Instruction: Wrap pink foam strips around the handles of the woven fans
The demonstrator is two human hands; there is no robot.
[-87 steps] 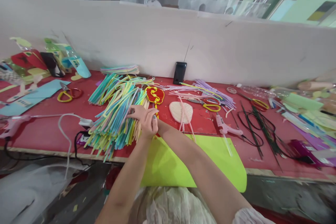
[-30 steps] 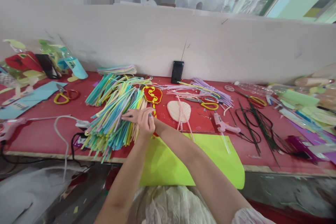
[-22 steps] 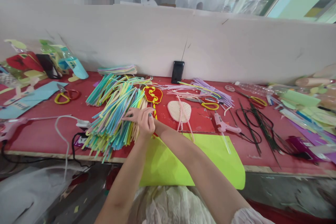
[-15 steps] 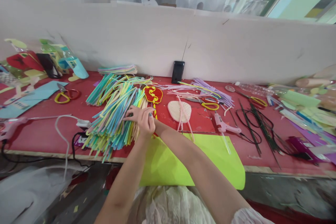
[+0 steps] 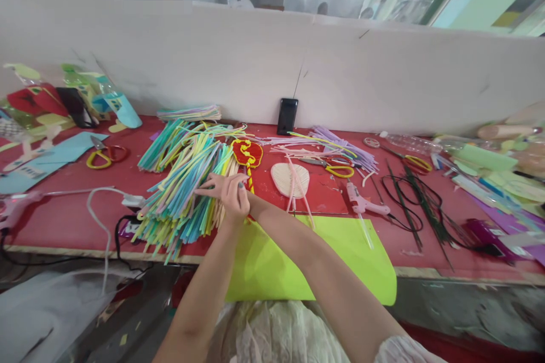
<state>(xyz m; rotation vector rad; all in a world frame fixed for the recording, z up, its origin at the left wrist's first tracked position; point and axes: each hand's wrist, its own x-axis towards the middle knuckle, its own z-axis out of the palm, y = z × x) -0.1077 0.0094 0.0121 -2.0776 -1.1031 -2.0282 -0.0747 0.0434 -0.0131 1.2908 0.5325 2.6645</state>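
Note:
My right hand (image 5: 215, 186) reaches across to the left over a big heap of pastel pipe cleaners (image 5: 187, 181), its fingers stretched out and apart, holding nothing. Wrapped over the back of that hand, near the wrist, is my left hand (image 5: 236, 199), fingers closed on it. Just beyond both hands lies a red and yellow pipe-cleaner ornament (image 5: 247, 153) with a twisted stem. To their right, a cream, leaf-shaped pipe-cleaner piece (image 5: 281, 180) has pink pipe cleaners (image 5: 301, 178) bent across it. Yellow-green sheet material (image 5: 340, 261) lies under my forearms.
A pink glue gun (image 5: 366, 205) and yellow-handled scissors (image 5: 339, 171) are on the right, with dark stems (image 5: 426, 204) farther over. A phone (image 5: 288, 115) leans on the white partition. More scissors (image 5: 100, 159) and a white cable (image 5: 90, 204) lie left.
The fingers of my right hand have straightened and spread more. My left hand stays clasped on it. The view has shifted slightly; the things on the table have not moved.

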